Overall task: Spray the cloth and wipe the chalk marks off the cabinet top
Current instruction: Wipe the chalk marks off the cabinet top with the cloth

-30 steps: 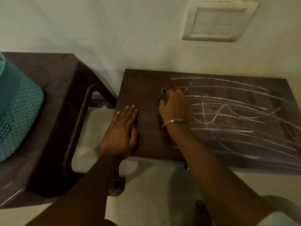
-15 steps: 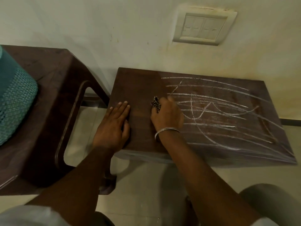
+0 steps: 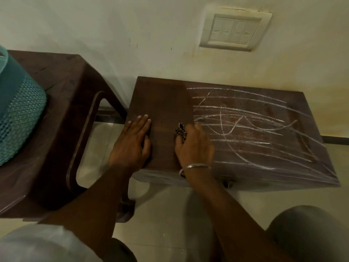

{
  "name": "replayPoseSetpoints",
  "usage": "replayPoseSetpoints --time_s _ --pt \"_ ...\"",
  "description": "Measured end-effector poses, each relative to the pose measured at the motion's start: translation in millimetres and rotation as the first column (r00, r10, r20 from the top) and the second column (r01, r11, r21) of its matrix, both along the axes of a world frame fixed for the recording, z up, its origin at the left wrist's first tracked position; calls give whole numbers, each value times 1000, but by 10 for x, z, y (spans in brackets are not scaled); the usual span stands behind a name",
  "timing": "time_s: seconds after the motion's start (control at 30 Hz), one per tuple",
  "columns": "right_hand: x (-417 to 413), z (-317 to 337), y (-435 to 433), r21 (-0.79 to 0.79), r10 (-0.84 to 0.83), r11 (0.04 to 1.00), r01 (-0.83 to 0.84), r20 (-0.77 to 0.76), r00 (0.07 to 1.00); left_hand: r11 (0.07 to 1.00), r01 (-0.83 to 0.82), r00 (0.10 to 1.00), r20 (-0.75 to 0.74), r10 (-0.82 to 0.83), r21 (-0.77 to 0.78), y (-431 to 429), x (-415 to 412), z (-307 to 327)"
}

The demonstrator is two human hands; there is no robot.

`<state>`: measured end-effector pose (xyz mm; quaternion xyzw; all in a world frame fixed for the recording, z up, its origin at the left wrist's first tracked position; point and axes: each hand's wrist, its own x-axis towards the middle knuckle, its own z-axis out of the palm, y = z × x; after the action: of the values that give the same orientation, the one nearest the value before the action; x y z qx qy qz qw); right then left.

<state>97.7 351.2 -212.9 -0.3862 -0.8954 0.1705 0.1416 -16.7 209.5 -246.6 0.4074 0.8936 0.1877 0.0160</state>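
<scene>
Over the last second the cloth (image 3: pixel 180 132), bunched in the curled right hand (image 3: pixel 195 146), was drawn toward the near edge of the cabinet top (image 3: pixel 162 99), beside the chalk marks (image 3: pixel 245 129). The left hand (image 3: pixel 132 142) was kept flat and empty; most marks were left unwiped.

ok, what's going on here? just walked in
A person is wiping chalk off a dark cabinet top. The right hand grips a bunched cloth pressed on the top at the chalk's edge; the left hand rests flat near the left end. The left part looks clean; chalk marks cover the rest.
</scene>
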Motion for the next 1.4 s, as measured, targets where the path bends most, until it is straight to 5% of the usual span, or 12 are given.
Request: replayPoseSetpoints --time_s 0.7,1.4 --pt "-132 44 134 -43 -31 999 30 -9 999 999 22 1000 -16 -21 45 -3 13 -8" --pt "615 21 -297 -52 -31 998 31 -7 999 1000 14 1000 -13 -14 1 -7 26 22"
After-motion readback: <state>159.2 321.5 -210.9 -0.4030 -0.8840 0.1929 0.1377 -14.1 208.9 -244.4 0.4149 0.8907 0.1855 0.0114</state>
